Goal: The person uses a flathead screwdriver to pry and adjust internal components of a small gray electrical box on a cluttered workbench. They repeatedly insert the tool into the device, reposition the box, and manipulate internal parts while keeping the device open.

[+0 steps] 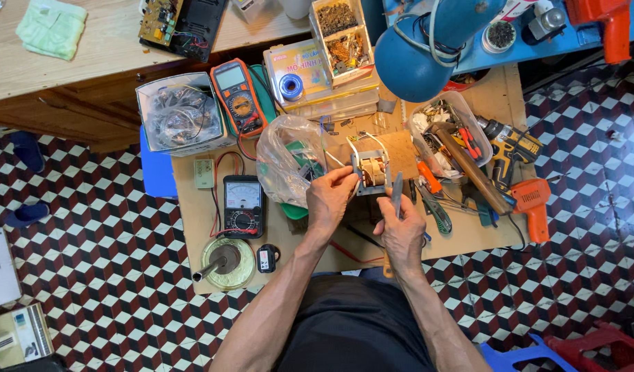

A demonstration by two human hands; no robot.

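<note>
My left hand (329,200) grips the side of a small transformer (371,171) with a metal frame and copper windings, held above a low wooden board (193,227). White wires rise from its top. My right hand (402,234) is closed on a flat metal tool with a wooden handle (397,194), its blade pointing up next to the transformer's right edge. A crumpled clear plastic bag (288,157) lies just left of my left hand.
Two multimeters (238,96) (242,204), a solder reel (226,262), a tub of tools with a hammer (462,155), a cordless drill (511,146), an orange glue gun (532,205), parts boxes (341,38) and a blue lamp (417,58) crowd the board. Patterned tile floor surrounds it.
</note>
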